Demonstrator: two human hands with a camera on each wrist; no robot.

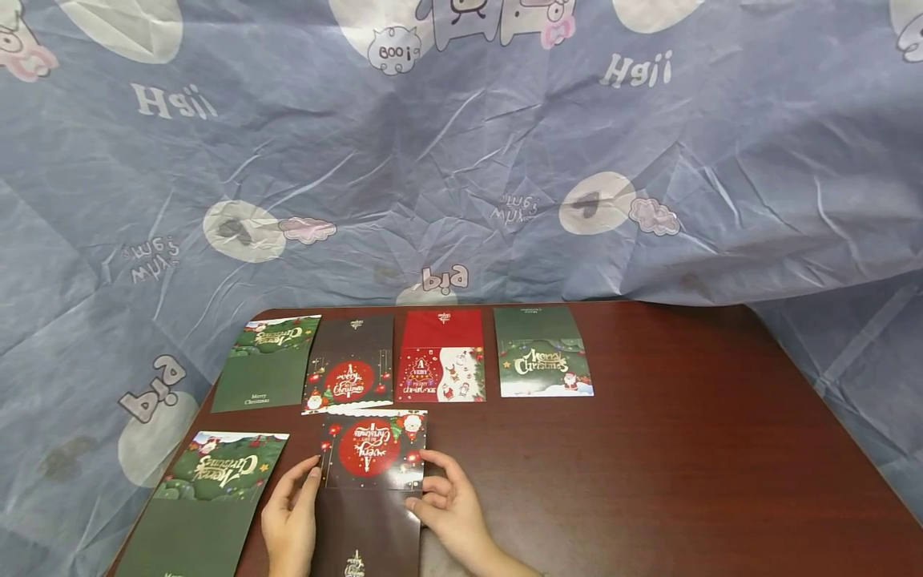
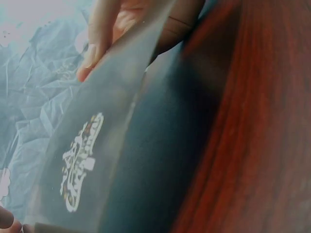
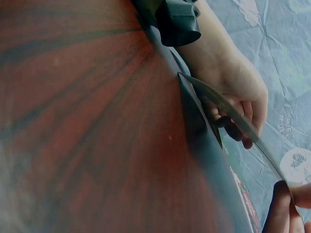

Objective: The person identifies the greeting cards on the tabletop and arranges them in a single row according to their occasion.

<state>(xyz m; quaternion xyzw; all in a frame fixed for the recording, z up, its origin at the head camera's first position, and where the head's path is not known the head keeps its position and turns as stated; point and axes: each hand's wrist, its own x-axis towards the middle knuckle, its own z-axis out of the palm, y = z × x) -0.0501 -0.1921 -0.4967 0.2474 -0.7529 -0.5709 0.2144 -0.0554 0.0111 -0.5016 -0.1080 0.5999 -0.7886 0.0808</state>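
Note:
A dark Christmas card point(image 1: 371, 513), unfolded with a red-circle picture panel at its far end, is between the two hands at the table's near edge. My left hand point(image 1: 290, 513) pinches its left edge between thumb and fingers. At the right edge, my right hand point(image 1: 456, 506) holds it with the thumb on the near panel and fingers by the picture panel. In the left wrist view the card point(image 2: 104, 116) shows gold and white lettering and stands tilted off the table. The right wrist view shows the card point(image 3: 243, 124) bent, edge-on, with the right-hand fingers point(image 3: 279, 206) gripping it.
Behind lies a row of unfolded cards: a green card point(image 1: 263, 377), a dark card point(image 1: 353, 336), a red card point(image 1: 441, 328) and another green card point(image 1: 544, 377). One more green card point(image 1: 195, 521) lies at near left. The brown table point(image 1: 685, 449) extends rightward; a blue-grey patterned sheet point(image 1: 461, 160) hangs behind.

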